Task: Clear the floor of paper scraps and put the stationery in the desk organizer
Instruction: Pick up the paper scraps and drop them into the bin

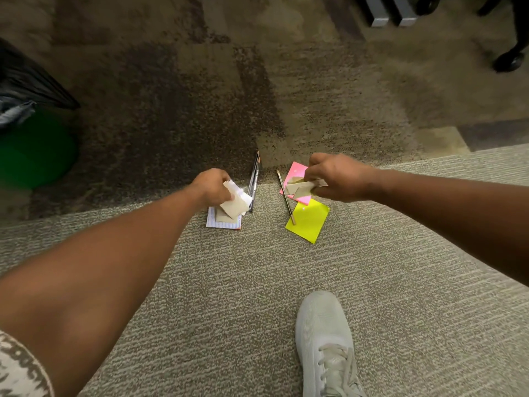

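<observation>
Scrap pickup in progress imo: left hand (213, 187) fingers pinched shut on white scraps (236, 200), right hand (333, 176) clamped on beige scraps (300, 188). Card (221, 223) lies under the left fingers, pens (254, 179) just beside, pencil (286, 200) & notes (309, 220) below the right fingers, all on the floor. Next prob dump scraps in the bin (34, 150), no organizer in sight tho.

Bare forearms, a white-and-brown patterned sleeve (17, 368), and a white laced sneaker (326, 345).

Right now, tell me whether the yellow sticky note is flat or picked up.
Flat on the carpet: the yellow sticky note lies untouched, a pencil across its corner.
</observation>
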A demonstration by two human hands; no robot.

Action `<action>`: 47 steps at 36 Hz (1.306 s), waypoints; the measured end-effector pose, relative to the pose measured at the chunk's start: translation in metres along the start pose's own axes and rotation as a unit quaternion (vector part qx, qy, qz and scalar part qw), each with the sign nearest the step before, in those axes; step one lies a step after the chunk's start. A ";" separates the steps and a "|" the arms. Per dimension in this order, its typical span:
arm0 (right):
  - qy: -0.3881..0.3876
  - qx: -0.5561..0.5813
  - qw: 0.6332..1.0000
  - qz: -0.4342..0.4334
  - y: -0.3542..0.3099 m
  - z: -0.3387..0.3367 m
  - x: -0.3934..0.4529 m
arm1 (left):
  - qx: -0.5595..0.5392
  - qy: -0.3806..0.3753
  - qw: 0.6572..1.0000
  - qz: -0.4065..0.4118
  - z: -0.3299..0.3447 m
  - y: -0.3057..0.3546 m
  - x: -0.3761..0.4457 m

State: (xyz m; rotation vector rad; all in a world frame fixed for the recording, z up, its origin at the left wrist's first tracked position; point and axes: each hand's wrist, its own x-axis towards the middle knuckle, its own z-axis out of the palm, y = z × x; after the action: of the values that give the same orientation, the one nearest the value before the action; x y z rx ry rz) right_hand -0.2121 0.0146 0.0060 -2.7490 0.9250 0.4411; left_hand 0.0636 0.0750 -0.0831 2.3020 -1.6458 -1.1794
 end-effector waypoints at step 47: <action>0.117 0.225 0.956 0.144 -0.033 -0.074 0.094 | -0.287 0.089 0.954 0.015 -0.026 -0.038 -0.051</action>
State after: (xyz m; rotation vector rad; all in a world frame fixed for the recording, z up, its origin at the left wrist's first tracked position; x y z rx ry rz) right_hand -0.1045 -0.0328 0.0466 -2.2874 1.3054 -0.0601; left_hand 0.1021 0.1243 -0.0556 1.9350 -1.0824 -1.1997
